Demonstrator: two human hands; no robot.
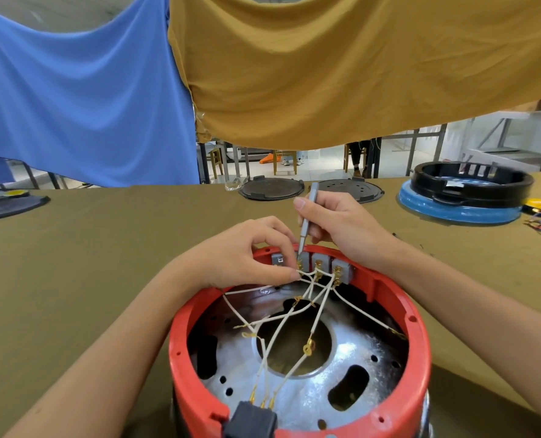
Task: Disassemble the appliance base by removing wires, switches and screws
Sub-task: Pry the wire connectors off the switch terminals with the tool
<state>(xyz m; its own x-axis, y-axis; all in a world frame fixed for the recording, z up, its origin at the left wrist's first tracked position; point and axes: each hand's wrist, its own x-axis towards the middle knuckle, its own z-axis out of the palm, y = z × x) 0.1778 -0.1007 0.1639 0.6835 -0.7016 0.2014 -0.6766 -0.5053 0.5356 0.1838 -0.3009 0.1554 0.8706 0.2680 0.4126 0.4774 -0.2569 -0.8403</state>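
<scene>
base: red appliance base (417, 336) upside down on olive table (105, 248), near edge, metal plate inside
switches: grey switches (321, 262) in a row at far inner rim
wires: white wires (294, 324) crossing from switches to black plug block (252, 420)
left hand: left hand (247, 251) pinches a wire at the leftmost terminals
right hand: right hand (342, 222) grips grey tweezers (305, 222), tip at a switch terminal
beyond: dark round lids (270, 188), black ring on blue ring (462, 197), blue and mustard cloths (326, 64) hanging
</scene>
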